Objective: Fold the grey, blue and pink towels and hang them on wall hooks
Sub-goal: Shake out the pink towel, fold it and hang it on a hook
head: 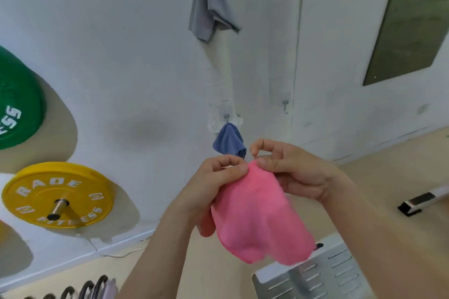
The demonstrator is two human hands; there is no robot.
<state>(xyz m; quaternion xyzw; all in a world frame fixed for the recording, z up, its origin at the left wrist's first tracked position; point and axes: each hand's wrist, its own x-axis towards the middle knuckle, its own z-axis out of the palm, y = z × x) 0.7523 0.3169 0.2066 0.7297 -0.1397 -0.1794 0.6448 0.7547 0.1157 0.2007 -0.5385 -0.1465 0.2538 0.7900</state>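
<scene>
Pink towel [257, 213] hangs at lower centre, its top corner pinched by fingers [233, 172] of left hand [216, 182] and right hand [294, 172]; the bare hook [285, 106] sits above, slightly right, nearer the right hand.

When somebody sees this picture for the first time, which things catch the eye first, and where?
The bright pink cloth towel, low in the centre, is pinched at its top by the left hand and the right hand. Next comes the round yellow weight plate on the white wall at lower left. Just above the hands a small blue cloth towel hangs, with a grey cloth towel higher up.
</scene>
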